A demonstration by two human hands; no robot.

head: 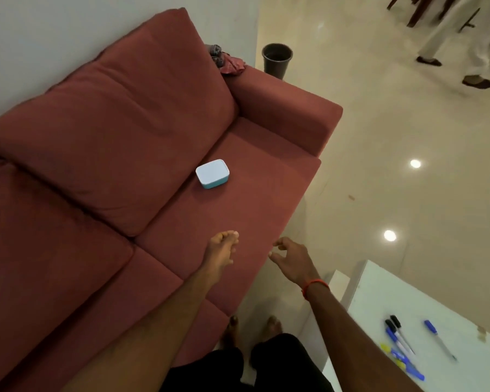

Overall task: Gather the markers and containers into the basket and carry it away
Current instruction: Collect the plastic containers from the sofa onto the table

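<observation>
Gathering step, reach for container (212, 174) on sofa (252, 199) seat. Left hand (221, 251) and right hand (290, 257) short of container, both open, empty. Next: lean further, grip container sides. Basket unseen.

One small container (212, 174) with a white lid and teal base sits at the middle of the frame on one red sofa (125, 165), which shows two back cushions and two seat cushions. Two bare hands reach in from the bottom: the left hand (221, 254) and the right hand (290, 257), the right wrist wearing one red band (314, 287). At lower right, one white table (450, 306) carries about six markers (402, 346), one lying apart from the cluster; the exact count in the cluster is hard to tell. One dark bin (277, 60) stands at upper centre. One crumpled cloth (227, 60) lies on the sofa arm. Two bare feet show at bottom centre, and one other person's two legs at upper right.
</observation>
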